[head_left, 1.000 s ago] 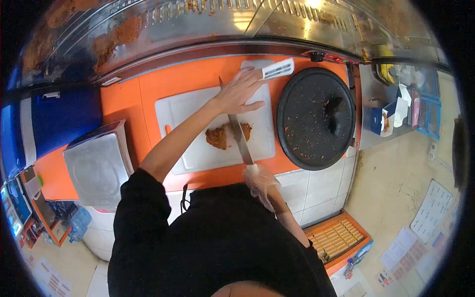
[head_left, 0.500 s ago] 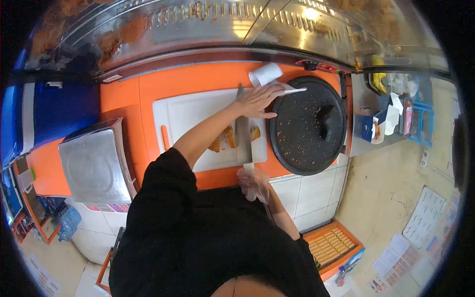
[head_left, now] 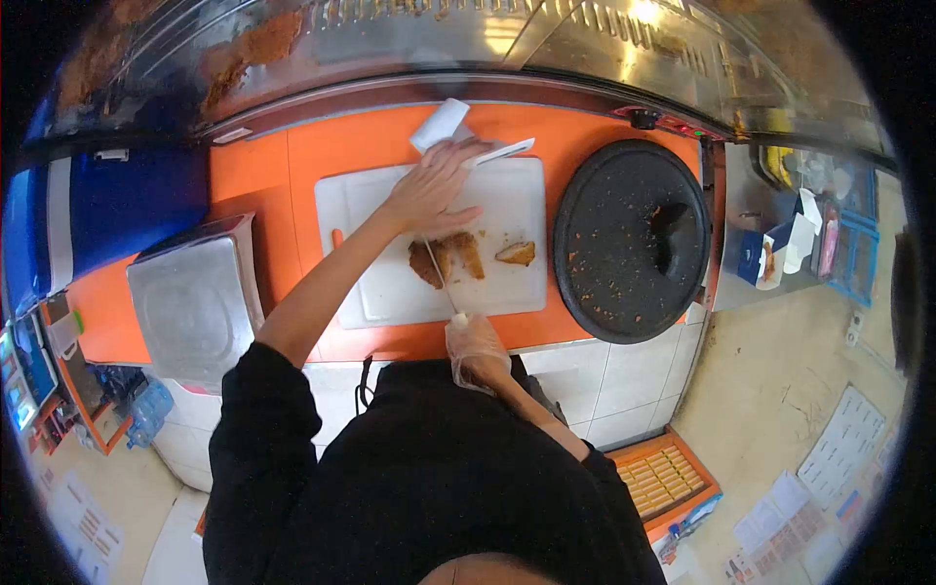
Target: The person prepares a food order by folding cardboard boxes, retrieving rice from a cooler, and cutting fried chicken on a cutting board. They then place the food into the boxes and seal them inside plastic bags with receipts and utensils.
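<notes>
Browned pieces of food lie on a white board point(head_left: 507, 292) at the middle of an orange counter point(head_left: 253, 180). The left piece point(head_left: 424, 265) is the darkest; the middle piece point(head_left: 466, 255) lies just beside it, and the right piece point(head_left: 519, 253) lies apart from them, with small crumbs around.

A knife point(head_left: 460, 319) points away from the person, its thin blade running over the left piece. Whether it has cut through cannot be told. The right hand point(head_left: 476, 343), in a clear plastic glove, is closed around the handle at the board's near edge.

The bare left hand point(head_left: 434, 190) reaches over the far part of the board, above the blade's far end, fingers extended and thumb spread to the right. A white strip point(head_left: 504, 152) juts out by its fingers; whether they pinch it cannot be told. A white object point(head_left: 442, 125) lies just beyond the hand.

To the right of the board sits a large round black plate point(head_left: 614, 263), scattered with crumbs. To the left stand a metal-topped box point(head_left: 190, 297) and, farther left, a blue bag point(head_left: 136, 224). A steel unit point(head_left: 429, 44) spans the far side. The person wears black sleeves.
</notes>
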A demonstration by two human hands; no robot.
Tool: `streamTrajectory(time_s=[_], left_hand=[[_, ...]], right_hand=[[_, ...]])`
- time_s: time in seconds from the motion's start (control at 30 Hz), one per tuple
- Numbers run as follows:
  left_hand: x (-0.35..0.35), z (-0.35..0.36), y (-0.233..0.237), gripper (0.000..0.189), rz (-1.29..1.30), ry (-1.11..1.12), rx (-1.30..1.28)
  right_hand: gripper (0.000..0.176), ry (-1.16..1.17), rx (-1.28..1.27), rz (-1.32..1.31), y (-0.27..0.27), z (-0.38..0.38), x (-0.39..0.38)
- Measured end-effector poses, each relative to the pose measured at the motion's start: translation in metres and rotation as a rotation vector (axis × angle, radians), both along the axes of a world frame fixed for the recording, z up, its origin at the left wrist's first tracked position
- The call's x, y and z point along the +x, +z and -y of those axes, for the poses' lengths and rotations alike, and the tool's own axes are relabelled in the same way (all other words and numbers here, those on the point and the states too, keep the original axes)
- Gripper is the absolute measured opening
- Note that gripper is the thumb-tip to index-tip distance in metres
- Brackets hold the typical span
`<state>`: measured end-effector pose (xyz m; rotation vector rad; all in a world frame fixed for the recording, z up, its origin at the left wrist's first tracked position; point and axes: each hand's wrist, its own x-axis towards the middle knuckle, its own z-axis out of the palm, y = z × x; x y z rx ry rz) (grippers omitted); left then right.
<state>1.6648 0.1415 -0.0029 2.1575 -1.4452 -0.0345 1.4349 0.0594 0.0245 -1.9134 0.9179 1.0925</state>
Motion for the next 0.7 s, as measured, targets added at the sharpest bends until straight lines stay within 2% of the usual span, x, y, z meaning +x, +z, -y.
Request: streamTrajectory(time_s=[0.07,0.13,0.17,0.23,0.27,0.33,0.4,0.43,0.47,0.5,0.57,0.63,0.67,0.7], left_hand=[[-0.001,0.014,-0.013,0.072,0.006,0.069,-0.009],[0.002,0.034,-0.038,0.067,0.055,0.001,-0.179],[0.003,0.039,-0.035,0.067,0.069,-0.001,-0.185],[0.004,0.047,-0.026,0.063,-0.206,-0.103,-0.176],[0.002,0.044,-0.012,0.063,-0.198,-0.107,-0.180],[-0.005,0.020,0.021,0.061,-0.302,0.193,-0.290],[-0.022,-0.009,0.063,0.060,-0.253,0.387,-0.497],[-0.032,-0.025,0.088,0.060,-0.174,0.502,-0.592],[-0.044,-0.041,0.107,0.058,-0.283,0.621,-0.689],[-0.057,-0.057,0.119,0.056,-0.394,0.741,-0.785],[-0.075,-0.091,0.125,0.056,-0.184,0.911,-0.749],[-0.094,-0.114,0.122,0.060,-0.224,1.094,-0.866],[-0.098,-0.121,0.122,0.060,-0.215,1.096,-0.868],[-0.100,-0.128,0.122,0.062,-0.076,1.164,-0.910]], right_hand=[[0.038,-0.005,0.002,-0.003,-0.003,0.000,0.003],[0.038,-0.103,0.067,0.062,-0.004,0.007,0.004],[0.038,-0.104,0.062,0.076,-0.004,0.013,-0.001],[0.033,-0.603,0.617,-0.027,-0.001,0.038,-0.013],[0.033,-0.603,0.616,-0.018,0.006,0.047,-0.010],[0.038,0.245,0.205,0.174,0.022,0.064,0.011],[0.032,0.539,-0.186,0.198,0.083,0.063,0.049],[0.033,0.577,-0.282,0.427,0.066,0.071,0.053],[0.036,0.611,-0.380,0.656,0.049,0.078,0.060],[0.038,0.681,-0.345,0.678,0.044,0.078,0.082],[0.040,0.758,-0.309,0.709,0.038,0.072,0.117],[0.039,0.863,-0.394,0.815,0.038,0.062,0.133],[0.039,0.865,-0.393,0.823,0.043,0.058,0.132],[0.033,0.835,-0.298,0.763,0.049,0.052,0.126]])
